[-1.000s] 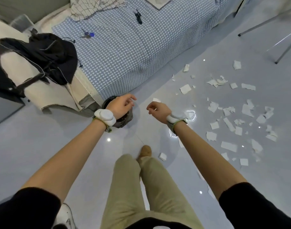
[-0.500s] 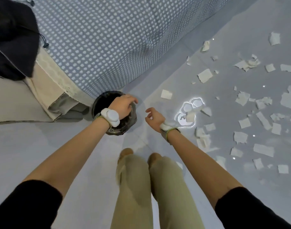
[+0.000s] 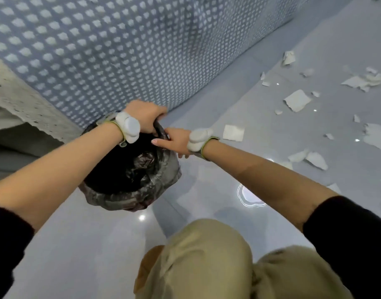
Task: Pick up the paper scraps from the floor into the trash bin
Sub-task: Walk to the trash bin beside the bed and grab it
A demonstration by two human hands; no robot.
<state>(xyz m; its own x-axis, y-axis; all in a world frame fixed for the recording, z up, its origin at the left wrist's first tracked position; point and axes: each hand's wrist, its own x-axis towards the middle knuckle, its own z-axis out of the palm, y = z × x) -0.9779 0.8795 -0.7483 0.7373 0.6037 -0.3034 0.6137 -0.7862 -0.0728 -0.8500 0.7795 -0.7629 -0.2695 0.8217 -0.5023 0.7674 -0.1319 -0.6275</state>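
Black crinkly trash bin (image 3: 129, 197), hands (image 3: 144, 115) (image 3: 174, 140) seemingly gripping

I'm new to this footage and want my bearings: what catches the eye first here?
At the centre, the left hand grips the far rim of the black-bagged bin, and the right hand seems to pinch the rim beside it. White paper scraps litter the floor to the right, and a blue dotted bedsheet fills the top.

left hand (image 3: 144, 116) fingers hidden behind trash bin (image 3: 129, 198) rim, right-edge paper scraps (image 3: 377, 135) cropped
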